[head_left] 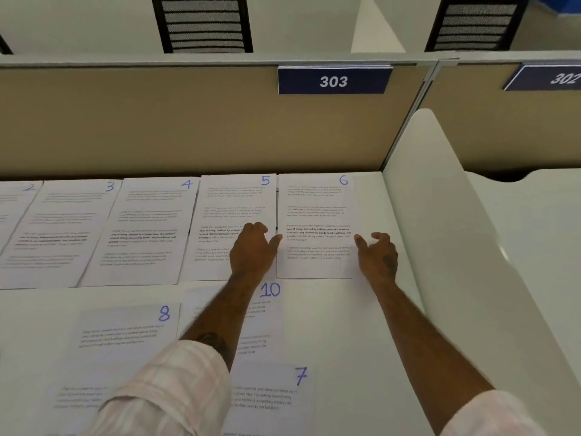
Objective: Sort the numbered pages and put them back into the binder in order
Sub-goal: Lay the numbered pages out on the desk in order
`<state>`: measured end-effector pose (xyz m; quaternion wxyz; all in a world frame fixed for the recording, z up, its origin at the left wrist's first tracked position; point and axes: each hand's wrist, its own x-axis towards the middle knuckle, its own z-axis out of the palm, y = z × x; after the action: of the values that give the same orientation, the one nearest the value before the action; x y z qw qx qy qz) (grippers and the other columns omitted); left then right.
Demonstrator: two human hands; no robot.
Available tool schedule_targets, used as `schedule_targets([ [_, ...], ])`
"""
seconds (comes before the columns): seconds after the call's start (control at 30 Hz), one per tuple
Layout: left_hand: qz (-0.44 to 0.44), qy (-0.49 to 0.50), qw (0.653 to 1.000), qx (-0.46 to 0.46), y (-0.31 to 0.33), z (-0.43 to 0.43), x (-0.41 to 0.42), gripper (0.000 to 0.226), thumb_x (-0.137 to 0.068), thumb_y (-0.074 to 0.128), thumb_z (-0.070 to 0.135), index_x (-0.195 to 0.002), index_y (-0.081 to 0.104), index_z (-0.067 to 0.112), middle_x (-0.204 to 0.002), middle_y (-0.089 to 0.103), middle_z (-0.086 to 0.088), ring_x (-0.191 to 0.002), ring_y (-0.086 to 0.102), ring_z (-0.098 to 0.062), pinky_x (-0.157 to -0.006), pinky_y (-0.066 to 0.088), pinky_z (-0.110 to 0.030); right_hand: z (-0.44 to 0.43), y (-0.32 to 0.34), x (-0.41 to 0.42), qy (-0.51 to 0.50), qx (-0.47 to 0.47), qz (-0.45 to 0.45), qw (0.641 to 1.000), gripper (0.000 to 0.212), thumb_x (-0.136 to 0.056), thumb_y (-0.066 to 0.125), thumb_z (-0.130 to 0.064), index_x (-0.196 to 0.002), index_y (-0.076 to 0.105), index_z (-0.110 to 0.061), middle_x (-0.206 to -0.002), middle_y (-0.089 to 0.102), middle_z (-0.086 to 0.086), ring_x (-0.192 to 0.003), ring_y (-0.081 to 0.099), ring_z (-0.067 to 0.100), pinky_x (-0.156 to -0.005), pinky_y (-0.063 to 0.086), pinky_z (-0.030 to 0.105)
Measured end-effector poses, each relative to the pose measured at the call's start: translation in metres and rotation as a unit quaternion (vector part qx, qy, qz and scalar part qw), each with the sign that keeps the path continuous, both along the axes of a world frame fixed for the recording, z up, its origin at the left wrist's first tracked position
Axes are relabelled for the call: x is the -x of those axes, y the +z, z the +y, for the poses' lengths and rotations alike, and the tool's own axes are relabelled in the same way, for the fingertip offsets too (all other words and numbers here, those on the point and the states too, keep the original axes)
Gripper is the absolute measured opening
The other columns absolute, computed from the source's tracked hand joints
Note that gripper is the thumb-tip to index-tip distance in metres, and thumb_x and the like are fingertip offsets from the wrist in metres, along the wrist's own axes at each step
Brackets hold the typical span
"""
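I put the sort at a little past halfway. Page 2 [19, 209], page 3 [63, 234], page 4 [147, 228], page 5 [232, 199] and page 6 [317, 209] lie face up in one row, in order, across the middle of the frame at the back of the surface [345, 341]. Page 2 runs off the left edge, so I cannot tell whether a page 1 lies beyond it. My left hand [251, 247] rests on the right side of page 5, fingers loosely bent on the sheet and thumb stretched toward page 6's left edge. My right hand [377, 253] sits at page 6's right edge, fingers relaxed and a little apart, pinching nothing that I can make out. I judge that I am squaring page 6 into its place. Not yet in the row, in the lower half of the frame, are page 8 [125, 335], page 10 [267, 309] partly under my left forearm, and page 7 [270, 394] just below it. I see no page 9 and no binder, so finishing the row and all the refiling are left.
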<state>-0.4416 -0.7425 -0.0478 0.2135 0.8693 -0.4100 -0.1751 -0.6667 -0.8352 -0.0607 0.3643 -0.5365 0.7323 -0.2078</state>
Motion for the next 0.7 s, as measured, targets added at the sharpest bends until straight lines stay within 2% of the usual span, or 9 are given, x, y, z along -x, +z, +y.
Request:
schedule_targets([
  [0.17,-0.011,-0.016,1.000,0.016,0.013,0.062,0.017,0.047,-0.090,0.062,0.050,-0.123,0.058,0.016,-0.123,0.059,-0.002,-0.113,0.057,-0.021,-0.094,0.050,-0.039,0.073,0.018,0.001,0.042,0.000,-0.022,0.999,0.049,-0.093,0.060,-0.044,-0.130,0.049,-0.014,-0.128,0.057,0.012,-0.112,0.058,0.028,-0.086,0.045,0.032],
  [0.33,-0.025,-0.007,1.000,0.001,0.020,0.141,0.040,0.048,-0.090,0.061,0.051,-0.124,0.058,0.017,-0.124,0.059,-0.002,-0.116,0.054,-0.020,-0.097,0.044,-0.037,0.152,0.022,0.009,0.103,-0.016,-0.014,0.994,0.044,-0.091,0.061,-0.047,-0.122,0.052,-0.017,-0.120,0.061,0.009,-0.103,0.060,0.023,-0.080,0.048,0.030],
  [0.5,-0.053,0.047,0.996,-0.056,0.013,0.224,0.060,0.059,-0.088,0.062,0.056,-0.132,0.052,0.018,-0.132,0.053,-0.003,-0.124,0.047,-0.022,-0.100,0.041,-0.039,0.220,0.018,0.018,0.168,-0.034,0.010,0.985,0.051,-0.086,0.064,-0.053,-0.120,0.051,-0.018,-0.118,0.061,0.006,-0.102,0.059,0.022,-0.082,0.050,0.032],
  [0.6,-0.074,0.081,0.989,-0.094,0.011,0.264,0.070,0.071,-0.083,0.061,0.064,-0.137,0.048,0.019,-0.138,0.047,-0.004,-0.129,0.043,-0.023,-0.103,0.040,-0.040,0.251,0.017,0.026,0.204,-0.036,0.046,0.977,0.059,-0.083,0.065,-0.057,-0.124,0.049,-0.018,-0.122,0.057,0.005,-0.108,0.057,0.022,-0.082,0.046,0.029],
  [0.7,-0.061,0.109,0.984,-0.126,0.008,0.297,0.079,0.081,-0.079,0.062,0.069,-0.139,0.044,0.018,-0.141,0.043,-0.006,-0.132,0.038,-0.025,-0.104,0.039,-0.042,0.281,0.015,0.032,0.213,-0.044,0.065,0.974,0.069,-0.079,0.069,-0.060,-0.127,0.049,-0.015,-0.124,0.056,0.007,-0.112,0.057,0.025,-0.087,0.049,0.033],
])
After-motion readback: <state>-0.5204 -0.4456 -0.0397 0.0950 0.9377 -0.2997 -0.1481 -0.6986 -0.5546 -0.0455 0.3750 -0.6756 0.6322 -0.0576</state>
